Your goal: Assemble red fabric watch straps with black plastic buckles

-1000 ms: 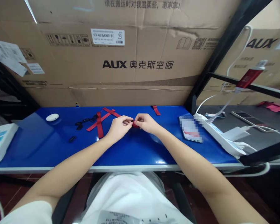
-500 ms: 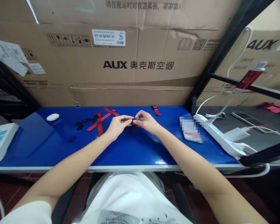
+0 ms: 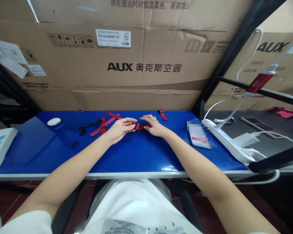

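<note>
Between my hands, a short red strap [image 3: 141,126] runs through a black buckle [image 3: 137,126], held just above the blue tabletop. My left hand [image 3: 119,130] is closed, thumb and fingers pinching the strap at the buckle's left side. On the other side, my right hand [image 3: 155,126] grips the strap's right end between thumb and fingers. Several loose red straps [image 3: 103,125] lie crossed left of my hands, partly hidden by the left one. Black plastic buckles [image 3: 82,132] are scattered beside them. Farther back lies another red strap with a black buckle [image 3: 162,115].
A phone [image 3: 198,135] and a white power strip [image 3: 228,143] with cables are on the right. At the left are a white oval object [image 3: 54,122] and a white device [image 3: 1,146]. A large cardboard box [image 3: 136,81] stands behind the blue table [image 3: 141,159].
My hands have moved slightly apart, and more of the red strap and its black buckle now shows between them. The right fingers have straightened along the strap.
</note>
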`<state>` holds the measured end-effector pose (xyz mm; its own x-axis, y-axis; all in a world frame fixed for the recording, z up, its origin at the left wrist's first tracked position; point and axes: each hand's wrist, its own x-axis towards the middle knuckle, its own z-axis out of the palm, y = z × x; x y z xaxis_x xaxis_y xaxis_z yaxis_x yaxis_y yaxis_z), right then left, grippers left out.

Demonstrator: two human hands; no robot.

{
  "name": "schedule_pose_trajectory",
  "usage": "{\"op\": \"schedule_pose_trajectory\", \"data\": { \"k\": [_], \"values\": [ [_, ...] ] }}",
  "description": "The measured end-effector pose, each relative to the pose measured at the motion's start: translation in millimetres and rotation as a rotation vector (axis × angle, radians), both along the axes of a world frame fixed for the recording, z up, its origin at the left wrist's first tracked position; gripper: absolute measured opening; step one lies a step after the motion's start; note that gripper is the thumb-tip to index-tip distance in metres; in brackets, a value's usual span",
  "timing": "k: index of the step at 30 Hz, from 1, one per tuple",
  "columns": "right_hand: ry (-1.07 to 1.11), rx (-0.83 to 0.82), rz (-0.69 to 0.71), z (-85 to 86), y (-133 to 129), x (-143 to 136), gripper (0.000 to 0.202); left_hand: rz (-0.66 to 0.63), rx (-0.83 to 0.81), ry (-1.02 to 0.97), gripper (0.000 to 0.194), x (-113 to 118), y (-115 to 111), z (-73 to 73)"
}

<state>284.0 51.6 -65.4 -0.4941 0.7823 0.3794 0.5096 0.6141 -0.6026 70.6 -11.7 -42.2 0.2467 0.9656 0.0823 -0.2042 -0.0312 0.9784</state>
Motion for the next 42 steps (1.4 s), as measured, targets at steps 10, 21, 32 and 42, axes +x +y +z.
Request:
{"op": "schedule_pose_trajectory", "data": {
  "k": [10, 21, 32, 42],
  "values": [
    [-0.052, -0.07, -0.122, -10.2, 14.6, 18.9, 0.019, 0.331, 0.304, 0.559, 0.019, -46.6, 28.7, -7.9],
    [0.521, -0.671, 0.386, 22.8, -26.0, -4.9, 0.035, 0.138, 0.247, 0.266, 0.023, -7.3, 4.5, 2.8],
    [0.454, -0.295, 0.163, 13.8, -25.0, -17.4, 0.019, 0.125, 0.168, 0.167, 0.041, 11.4, -3.3, -5.5],
    [0.687, -0.353, 0.078, 12.5, -23.9, -21.7, 0.033, 0.153, 0.141, 0.112, 0.04, 11.9, -5.6, -3.7]
  ]
}}
